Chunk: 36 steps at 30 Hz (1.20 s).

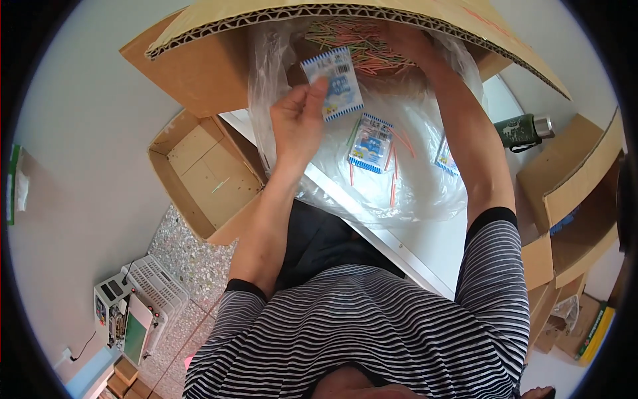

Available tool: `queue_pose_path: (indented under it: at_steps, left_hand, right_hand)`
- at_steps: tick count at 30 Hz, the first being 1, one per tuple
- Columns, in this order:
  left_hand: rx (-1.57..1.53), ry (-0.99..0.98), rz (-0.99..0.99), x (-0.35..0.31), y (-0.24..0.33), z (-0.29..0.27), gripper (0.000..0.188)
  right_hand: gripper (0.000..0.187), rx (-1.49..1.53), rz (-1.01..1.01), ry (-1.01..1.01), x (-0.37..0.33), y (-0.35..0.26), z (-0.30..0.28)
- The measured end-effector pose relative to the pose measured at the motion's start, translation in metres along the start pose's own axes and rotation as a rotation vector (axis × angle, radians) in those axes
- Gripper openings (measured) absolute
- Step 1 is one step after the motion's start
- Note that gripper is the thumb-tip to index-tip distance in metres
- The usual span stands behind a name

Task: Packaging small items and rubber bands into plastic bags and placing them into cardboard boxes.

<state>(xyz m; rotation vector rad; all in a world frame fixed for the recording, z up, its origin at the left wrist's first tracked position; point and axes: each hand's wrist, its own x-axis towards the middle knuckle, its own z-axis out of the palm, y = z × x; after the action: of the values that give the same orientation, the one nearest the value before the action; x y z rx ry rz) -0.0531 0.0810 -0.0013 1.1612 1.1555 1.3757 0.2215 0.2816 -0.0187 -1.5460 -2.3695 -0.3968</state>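
Observation:
My left hand (pixel 296 120) pinches a small flat packet (pixel 344 96), clear and blue-printed with blue striped ends, and holds it up in front of the large cardboard box (pixel 193 66). Inside that box my right hand (pixel 407 45) reaches into a pile of thin pink, green and pale sticks (pixel 355 50). The box's upper edge and the dimness hide its fingertips. Clear plastic sheeting (pixel 319 169) spills out of the box over a white table. A similar sachet (pixel 371 145) lies on it with several loose pink sticks (pixel 393 176), and another packet (pixel 445 159) is partly covered by my right forearm.
Below the big box on the left is a shallow open carton (pixel 189 193) with a few sticks in it. A green bottle (pixel 522 131) lies right of my right arm, beside an open carton (pixel 558 193). At lower left stands a machine (pixel 119 302) beside a white crate (pixel 159 279).

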Motion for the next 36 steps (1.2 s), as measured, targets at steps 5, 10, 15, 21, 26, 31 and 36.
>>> queue_pose_path:
  at_steps: [5,10,15,21,26,31,36]
  left_hand:
    - [-0.477,-0.037,0.096,0.033,0.021,0.033,0.025]
    - [-0.348,-0.305,0.108,0.065,0.035,0.072,0.029]
    - [0.078,-0.719,-0.007,0.049,0.019,0.110,0.029]
    - [0.161,-0.688,0.125,0.022,0.007,0.120,0.034]
    - [-0.539,-0.196,-0.102,0.026,0.008,0.095,0.021]
    - [-0.580,-0.222,-0.283,0.011,-0.001,0.071,0.015]
    - [-0.620,-0.201,-0.370,-0.003,-0.005,0.067,0.016]
  right_hand:
    - [0.039,1.249,0.332,-0.488,-0.051,-0.050,-0.101]
    - [0.036,1.547,0.418,-0.808,-0.100,-0.066,-0.121]
    - [0.043,2.070,0.286,-0.836,-0.143,-0.070,-0.089]
    - [0.043,2.301,0.260,-0.741,-0.176,-0.084,-0.085]
    - [0.030,1.525,0.489,-0.028,-0.196,-0.080,-0.104]
    - [0.028,1.293,0.583,0.073,-0.226,-0.081,-0.063]
    - [0.029,0.749,0.371,0.098,-0.224,-0.080,-0.066]
